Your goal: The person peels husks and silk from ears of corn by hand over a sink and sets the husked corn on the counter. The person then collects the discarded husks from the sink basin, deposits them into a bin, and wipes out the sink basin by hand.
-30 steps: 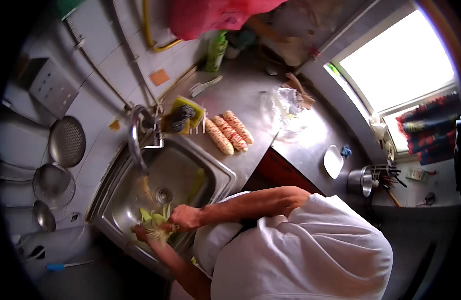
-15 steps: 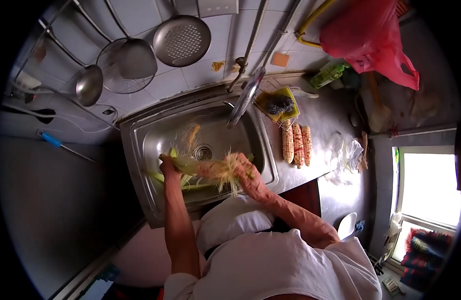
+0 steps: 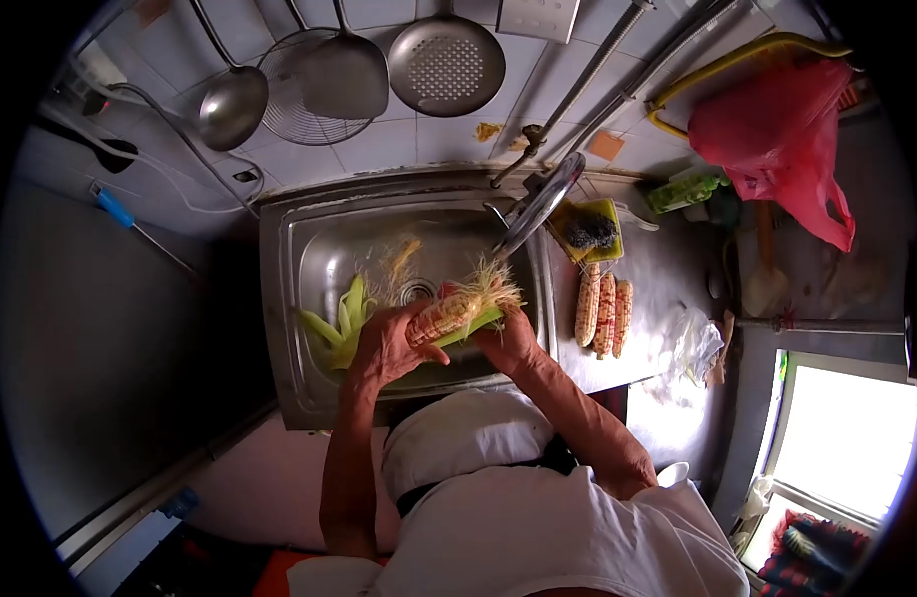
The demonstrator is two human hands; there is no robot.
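Observation:
Over the metal sink (image 3: 282, 298) I hold an ear of corn (image 3: 443, 318), its speckled kernels bare on the near side and pale silk bunched at its right end. My left hand (image 3: 387, 343) wraps round the left end, thumb below. At the right end, my right hand (image 3: 508, 336) closes on a green husk (image 3: 470, 331) that runs along the underside; some of its fingers are hidden behind the silk. Stripped husk leaves (image 3: 344, 316) lie in the sink left of my left hand. Loose silk (image 3: 404, 257) sits near the drain.
A faucet (image 3: 543, 204) leans over the sink's right side. Several husked ears (image 3: 605, 310) rest on the counter, below a rack with a sponge and dark scrubber (image 3: 590, 232). A ladle (image 3: 233, 107) and skimmer (image 3: 446, 65) hang at the back, a red plastic bag (image 3: 777, 139) at right.
My left hand has moved from the ear's far left end onto its bare kernels. Husk that hung at the left now lies in the sink. The camera view has shifted.

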